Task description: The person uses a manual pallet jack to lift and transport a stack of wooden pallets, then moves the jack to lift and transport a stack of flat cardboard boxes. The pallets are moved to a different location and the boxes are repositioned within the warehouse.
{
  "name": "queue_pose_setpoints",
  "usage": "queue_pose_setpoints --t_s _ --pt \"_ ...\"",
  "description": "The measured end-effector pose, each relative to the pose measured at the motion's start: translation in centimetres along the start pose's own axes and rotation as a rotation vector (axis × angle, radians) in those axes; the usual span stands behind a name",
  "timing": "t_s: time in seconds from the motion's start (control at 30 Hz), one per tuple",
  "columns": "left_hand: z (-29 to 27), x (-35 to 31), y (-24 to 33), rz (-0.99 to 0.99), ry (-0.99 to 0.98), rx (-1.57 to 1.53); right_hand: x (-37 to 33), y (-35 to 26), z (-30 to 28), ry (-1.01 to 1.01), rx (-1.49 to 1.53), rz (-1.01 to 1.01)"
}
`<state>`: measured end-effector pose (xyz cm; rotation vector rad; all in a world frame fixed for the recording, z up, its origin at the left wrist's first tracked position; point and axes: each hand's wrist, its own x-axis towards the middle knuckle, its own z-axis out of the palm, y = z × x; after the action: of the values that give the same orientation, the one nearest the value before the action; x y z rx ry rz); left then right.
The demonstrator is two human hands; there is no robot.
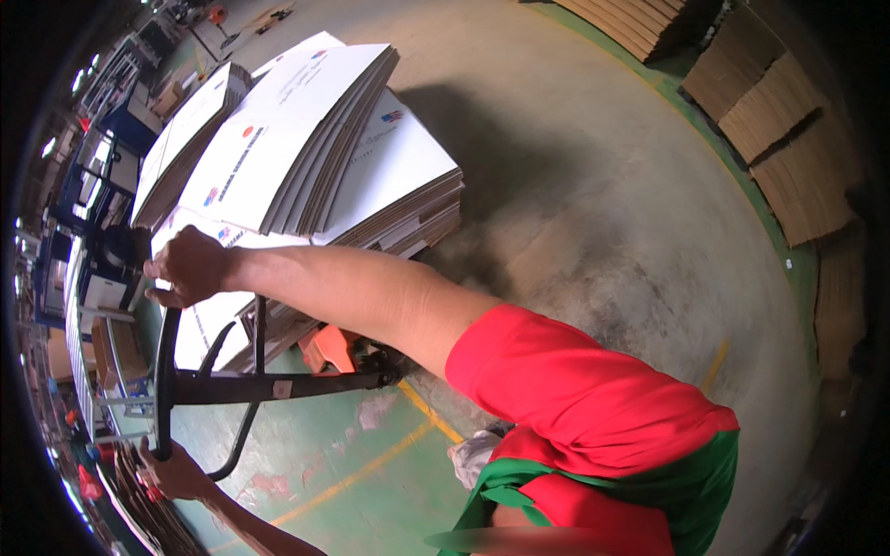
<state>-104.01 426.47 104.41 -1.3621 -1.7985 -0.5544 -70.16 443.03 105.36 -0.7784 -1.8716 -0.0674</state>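
Head view: both hands are on the handle (167,371) of a pallet jack, a black loop standing at the left of the frame; the right hand (190,267) is closed over its upper end at centre left, arm reaching across from the red sleeve (556,389) at lower right; the left hand (171,471) is wrapped round its lower end at lower left, fingers partly hidden behind the bar. The tiller (278,385) runs rightward from the loop to the orange base (329,347) near centre; its long axis lies almost level across the frame. The load, a stack (306,157) of flat white cartons, sits beyond the base, up and right of both hands, filling the upper left; the right hand is the nearer to it, close by its lowest sheets; brown cardboard (788,139) lies well apart at upper right; a yellow line (371,463) crosses the green floor below.
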Motion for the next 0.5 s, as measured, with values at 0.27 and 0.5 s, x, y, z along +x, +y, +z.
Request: queue_pose_setpoints --t_s 0.27,0.5 --pt "22.2 -9.8 -10.6 -0.063 -0.074 0.024 -9.1 2.2 24.6 0.091 0.001 -0.035" --pt "44.9 -3.8 -36.8 -0.081 -0.068 -0.058 0.0 -4.4 61.3 0.118 -0.093 0.030"
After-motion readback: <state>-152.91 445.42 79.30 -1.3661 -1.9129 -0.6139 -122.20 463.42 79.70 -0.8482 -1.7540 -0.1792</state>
